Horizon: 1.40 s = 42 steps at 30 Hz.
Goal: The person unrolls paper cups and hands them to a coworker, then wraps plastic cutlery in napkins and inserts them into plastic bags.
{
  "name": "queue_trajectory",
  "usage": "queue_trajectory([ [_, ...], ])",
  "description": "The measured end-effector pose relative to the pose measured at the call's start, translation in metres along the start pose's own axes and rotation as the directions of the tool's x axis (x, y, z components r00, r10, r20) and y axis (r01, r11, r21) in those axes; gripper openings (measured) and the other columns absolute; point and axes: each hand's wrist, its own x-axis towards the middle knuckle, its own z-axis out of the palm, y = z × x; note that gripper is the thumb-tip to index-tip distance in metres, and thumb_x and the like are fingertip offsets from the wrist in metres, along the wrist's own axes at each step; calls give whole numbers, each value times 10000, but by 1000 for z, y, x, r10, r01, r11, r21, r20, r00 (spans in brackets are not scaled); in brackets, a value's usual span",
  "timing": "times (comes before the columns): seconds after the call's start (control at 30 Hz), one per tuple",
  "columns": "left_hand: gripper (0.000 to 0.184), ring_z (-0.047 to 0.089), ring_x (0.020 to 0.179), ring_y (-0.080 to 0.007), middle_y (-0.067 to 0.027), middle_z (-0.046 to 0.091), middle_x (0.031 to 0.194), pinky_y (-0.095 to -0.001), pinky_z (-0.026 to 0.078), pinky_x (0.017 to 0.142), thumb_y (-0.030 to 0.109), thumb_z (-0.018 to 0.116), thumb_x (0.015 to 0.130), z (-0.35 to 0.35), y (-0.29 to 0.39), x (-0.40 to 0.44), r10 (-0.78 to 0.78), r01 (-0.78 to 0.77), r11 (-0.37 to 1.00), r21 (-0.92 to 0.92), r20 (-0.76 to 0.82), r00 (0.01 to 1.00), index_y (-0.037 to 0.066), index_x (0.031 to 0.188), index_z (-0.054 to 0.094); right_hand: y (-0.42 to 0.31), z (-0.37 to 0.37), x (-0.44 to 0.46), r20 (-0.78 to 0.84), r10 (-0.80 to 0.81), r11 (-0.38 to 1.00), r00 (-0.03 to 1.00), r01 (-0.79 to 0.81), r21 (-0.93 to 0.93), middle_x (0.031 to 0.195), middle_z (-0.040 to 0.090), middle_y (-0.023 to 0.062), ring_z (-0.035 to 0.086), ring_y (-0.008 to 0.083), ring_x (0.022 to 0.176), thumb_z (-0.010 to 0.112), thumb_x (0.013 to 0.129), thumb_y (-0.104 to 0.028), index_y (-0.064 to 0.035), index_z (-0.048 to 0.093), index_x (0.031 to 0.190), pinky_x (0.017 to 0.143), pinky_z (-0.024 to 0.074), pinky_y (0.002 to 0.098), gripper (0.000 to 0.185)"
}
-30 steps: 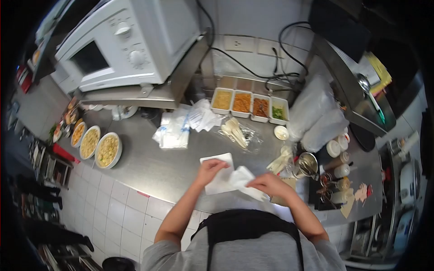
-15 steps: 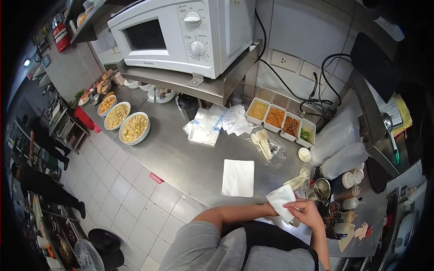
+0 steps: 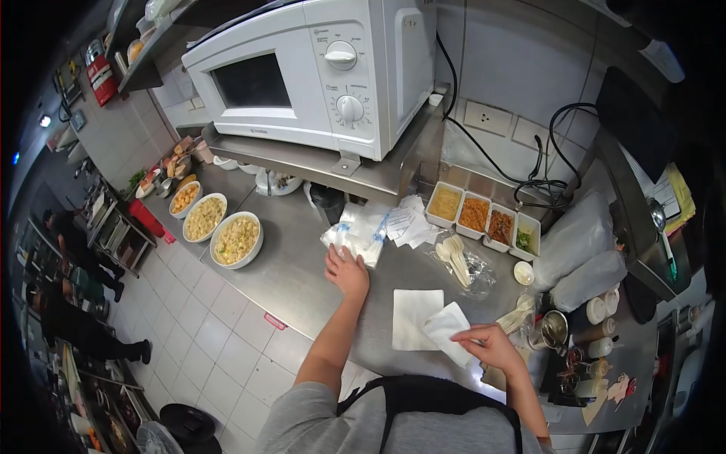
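My right hand (image 3: pixel 493 348) pinches a folded white paper napkin (image 3: pixel 445 327) by its right side, above the counter. This napkin partly overlaps a second white napkin (image 3: pixel 414 318) lying flat on the steel. My left hand (image 3: pixel 346 274) reaches out to the front edge of a stack of white, blue-marked plastic packets (image 3: pixel 360 231). Its fingers are stretched and rest on the stack; nothing is visibly gripped. Right of the stack lie printed paper slips (image 3: pixel 412 221) and a bundle of pale plastic spoons (image 3: pixel 454 259) in clear wrap.
Bowls of rice (image 3: pixel 237 240) stand at the left of the steel counter (image 3: pixel 302 299). A microwave (image 3: pixel 302 83) sits on a shelf above. White food tubs (image 3: pixel 474 215) line the back wall. Sauce bottles (image 3: pixel 601 347) and a metal pot (image 3: pixel 554 330) are at right. Two people work at far left.
My left hand has left the folded napkin and moved left and forward to the packet stack. My right hand keeps the napkin, now shifted left over the flat one. The camera view has shifted slightly.
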Motion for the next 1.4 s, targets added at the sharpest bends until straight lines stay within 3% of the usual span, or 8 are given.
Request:
queue_trajectory([
  [0.23, 317, 392, 1160, -318, -156, 408, 1256, -458, 348, 910, 153, 743, 692, -18, 3, 32, 30, -16, 849, -529, 18, 999, 86, 980, 630, 14, 26, 47, -4, -40, 998, 999, 40, -56, 828, 665, 120, 645, 248, 726, 622, 788, -92, -72, 685, 941, 648, 489, 316, 167],
  [0.37, 286, 544, 845, -212, -117, 486, 1128, -317, 456, 678, 109, 747, 733, 29, -3, 36, -330, 418, 359, -835, 305, 893, 24, 969, 609, 26, 51, 84, -19, -22, 996, 1000, 21, -82, 865, 670, 139, 651, 274, 763, 636, 794, -167, -59, 685, 935, 684, 498, 334, 184],
  [0.47, 250, 560, 681, -128, -63, 570, 983, -251, 457, 570, 121, 721, 782, 7, 2, 44, -273, 790, -173, -588, 799, 535, -24, 952, 609, 36, 67, 112, -77, 17, 995, 997, -24, -95, 873, 670, 149, 651, 293, 800, 641, 802, -239, -49, 689, 912, 715, 501, 342, 225],
  [0.7, 197, 602, 759, -161, -90, 633, 927, -281, 469, 712, 134, 681, 806, -55, 29, 47, 287, 217, 432, -875, 361, 887, -37, 897, 647, 16, 69, 169, -303, 143, 979, 942, -180, -97, 786, 661, 178, 652, 285, 729, 604, 825, -389, -32, 696, 857, 682, 495, 360, 371],
  [0.87, 191, 600, 846, -225, -114, 636, 888, -306, 461, 778, 140, 650, 822, -89, 60, 3, 696, -289, 365, -885, 53, 716, -30, 908, 637, 54, 68, 195, -298, 314, 949, 901, -302, 87, 610, 601, 115, 567, 172, 580, 597, 839, -380, -22, 696, 837, 571, 444, 304, 372],
  [1.07, 321, 603, 851, -187, -92, 634, 899, -293, 463, 764, 316, 522, 920, -47, 6, -4, 181, 675, 255, -692, 720, 670, 16, 962, 632, 38, 35, 151, -404, 224, 975, 887, -201, 100, 576, 579, 50, 471, 83, 539, 594, 865, -247, -17, 690, 813, 518, 388, 259, 254],
  [1.27, 389, 589, 943, -204, -121, 611, 1036, -325, 458, 799, 375, 484, 927, -42, 10, -6, 151, 873, 288, -395, 918, 366, 29, 1066, 593, -3, -2, 93, -378, 206, 957, 903, -105, 271, 644, 616, -10, 475, 35, 581, 578, 889, -202, -6, 690, 822, 530, 383, 218, 235],
  [1.4, 397, 477, 1146, -287, -138, 510, 1222, -453, 371, 947, 318, 516, 897, -29, 10, -28, 566, -80, 686, -723, 462, 682, 33, 1173, 522, -15, -17, 65, -402, 240, 921, 884, -76, 382, 698, 639, -5, 521, 37, 614, 580, 892, -176, 6, 689, 829, 552, 412, 206, 221],
])
